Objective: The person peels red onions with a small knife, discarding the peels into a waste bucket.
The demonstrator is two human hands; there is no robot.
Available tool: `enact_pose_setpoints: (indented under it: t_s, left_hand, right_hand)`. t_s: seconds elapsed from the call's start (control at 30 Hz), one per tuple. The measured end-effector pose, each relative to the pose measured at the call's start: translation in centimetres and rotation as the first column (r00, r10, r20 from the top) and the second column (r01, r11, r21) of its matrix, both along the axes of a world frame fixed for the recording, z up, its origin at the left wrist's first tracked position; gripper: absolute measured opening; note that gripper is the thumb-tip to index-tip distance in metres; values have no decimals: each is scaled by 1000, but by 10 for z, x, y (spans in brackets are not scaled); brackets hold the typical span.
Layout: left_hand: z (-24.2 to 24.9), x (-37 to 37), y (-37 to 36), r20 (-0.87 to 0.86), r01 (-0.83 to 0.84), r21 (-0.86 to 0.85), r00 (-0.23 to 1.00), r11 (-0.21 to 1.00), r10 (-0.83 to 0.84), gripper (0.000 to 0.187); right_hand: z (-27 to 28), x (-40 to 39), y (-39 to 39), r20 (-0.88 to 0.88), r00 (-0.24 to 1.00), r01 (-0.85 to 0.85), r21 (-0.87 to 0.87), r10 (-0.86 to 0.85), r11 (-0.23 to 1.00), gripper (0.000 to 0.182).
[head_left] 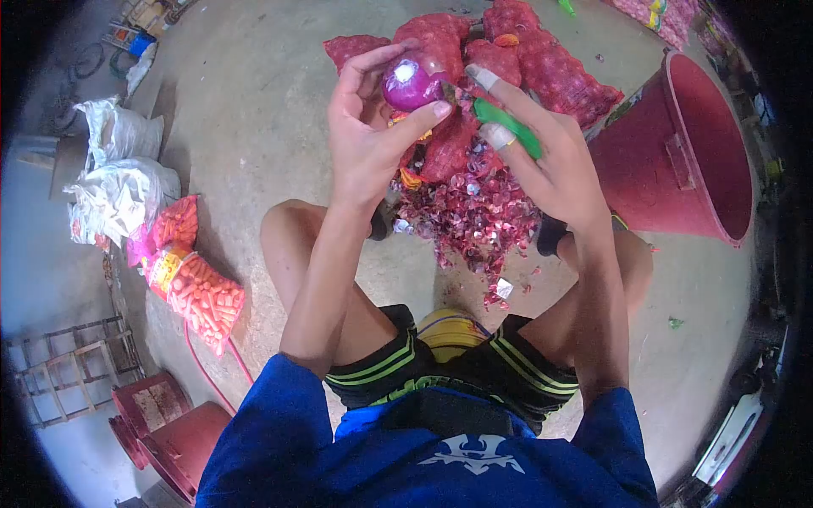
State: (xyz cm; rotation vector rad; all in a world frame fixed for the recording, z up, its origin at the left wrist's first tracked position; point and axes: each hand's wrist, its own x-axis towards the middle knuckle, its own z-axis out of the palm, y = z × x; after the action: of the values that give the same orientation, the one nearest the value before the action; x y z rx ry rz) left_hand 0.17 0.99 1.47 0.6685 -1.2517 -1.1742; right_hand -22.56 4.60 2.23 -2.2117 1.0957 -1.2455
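Observation:
A shiny purple-red onion (417, 91) is held up in my left hand (362, 135), fingers curled behind it and thumb across its lower side. My right hand (550, 157) grips a small green-handled knife (510, 127) close to the onion's right side. The knife's blade is hard to make out against the onion's dark end. White wrapping covers the thumb tip and a fingertip of my right hand. Below both hands, a heap of red onion skins (474, 207) lies on the floor between my feet.
Red mesh sacks of onions (555, 72) lie ahead. A large red bucket (631, 173) leans at right, its mouth facing right. White sacks (127, 195) and a bag of carrots (203, 292) stand at left. More red buckets (190, 440) are lower left. A yellow seat (455, 334) is beneath me.

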Motion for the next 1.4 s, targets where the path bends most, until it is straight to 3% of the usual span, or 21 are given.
enact_pose_setpoints:
  t_s: [0.13,0.23,0.43,0.5,0.73,0.8,0.9,0.97,1.03,1.1,1.13,1.2,1.33,1.4]
  left_hand:
    - [2,-1,0,44,-28,-29,999,999,29,70]
    - [1,-1,-1,62,-17,-68,998,998,21,70]
    - [1,-2,1,143,12,-125,990,992,6,68]
    - [1,-3,2,145,25,-125,989,992,-6,68]
    - [2,-6,4,191,14,-62,982,998,-1,70]
    - [2,-8,4,184,18,-71,983,997,-5,70]
    - [0,-7,4,108,30,-60,994,998,-24,70]
    - [1,-5,5,188,75,-53,980,996,-64,72]
    - [1,-8,4,144,87,-77,987,993,-75,72]
    - [0,-12,5,97,102,-102,991,990,-93,72]
    - [3,-14,6,36,99,-61,995,993,-97,71]
    - [6,-13,7,-21,91,-22,996,996,-92,70]
    - [6,-10,6,59,45,-9,997,999,-45,70]
    - [5,-10,6,83,37,-6,996,999,-36,70]
  right_hand:
    - [-1,-1,-1,23,1000,-16,-38,17,999,55]
    - [1,2,1,-6,1000,14,50,-14,999,53]
    - [-6,4,1,-13,997,74,-7,-74,997,51]
    - [-2,1,2,216,973,-18,420,-81,907,53]
    - [6,1,6,132,989,-100,244,70,964,57]
    - [-2,3,1,127,988,-93,55,85,994,56]
    - [6,-1,3,116,991,-90,168,71,982,51]
    - [-2,-3,-3,131,990,-65,155,45,986,51]
    - [-8,-6,-8,147,989,-37,144,16,989,51]
    - [-8,-12,-8,222,966,15,462,-132,887,51]
    - [-7,-14,-9,220,968,-5,506,-123,862,51]
    - [-3,-13,-3,231,971,-50,418,-53,907,50]
    - [10,-3,8,169,983,-109,196,75,975,52]
    - [16,-5,8,140,986,-116,211,87,971,52]
